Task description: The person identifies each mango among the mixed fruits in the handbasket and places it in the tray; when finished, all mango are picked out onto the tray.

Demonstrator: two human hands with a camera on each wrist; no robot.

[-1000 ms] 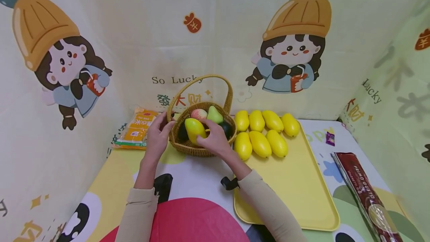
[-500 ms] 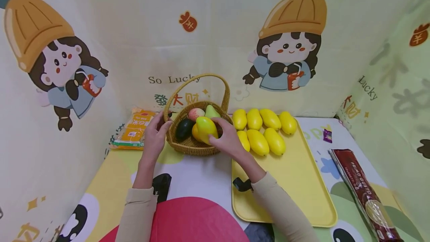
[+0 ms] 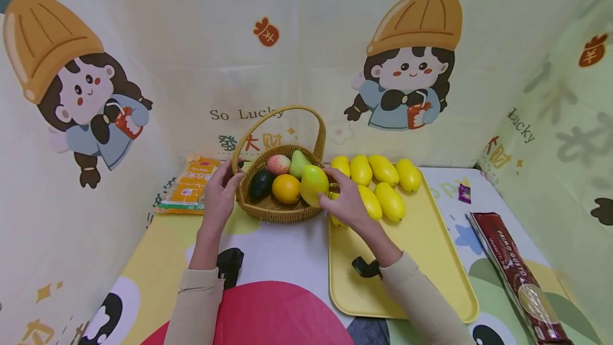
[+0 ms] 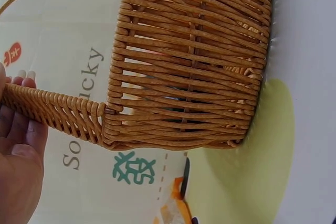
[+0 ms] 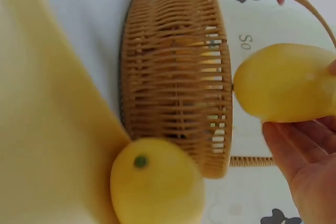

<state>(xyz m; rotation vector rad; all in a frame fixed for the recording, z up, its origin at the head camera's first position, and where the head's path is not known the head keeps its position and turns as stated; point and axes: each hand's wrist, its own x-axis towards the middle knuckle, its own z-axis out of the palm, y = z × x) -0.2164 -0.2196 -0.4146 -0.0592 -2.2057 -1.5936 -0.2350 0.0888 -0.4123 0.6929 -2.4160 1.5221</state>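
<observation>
My right hand (image 3: 348,204) grips a yellow-green mango (image 3: 314,185) between thumb and fingers, over the right rim of a wicker basket (image 3: 273,216). In the right wrist view the mango appears above the rim, apart from the weave. My left hand (image 3: 220,193) holds the left base of the basket's arched handle (image 4: 58,109); the left wrist view shows fingers behind it and the thumb in front. Inside the basket lie a dark avocado-shaped fruit (image 3: 261,184), an orange (image 3: 286,189), a pinkish peach (image 3: 279,164) and a green pear (image 3: 298,164).
Right of the basket is a yellow tray (image 3: 407,281) with two rows of mangoes (image 3: 383,169) at its back. A maroon spaghetti packet (image 3: 517,276) and a small purple wrapper (image 3: 464,193) lie farther right. An orange-and-white bag (image 3: 189,185) stands left of the basket.
The right hand has carried the mango rightward, from the basket's middle to its right rim, uncovering the orange. The left hand has stayed on the handle.
</observation>
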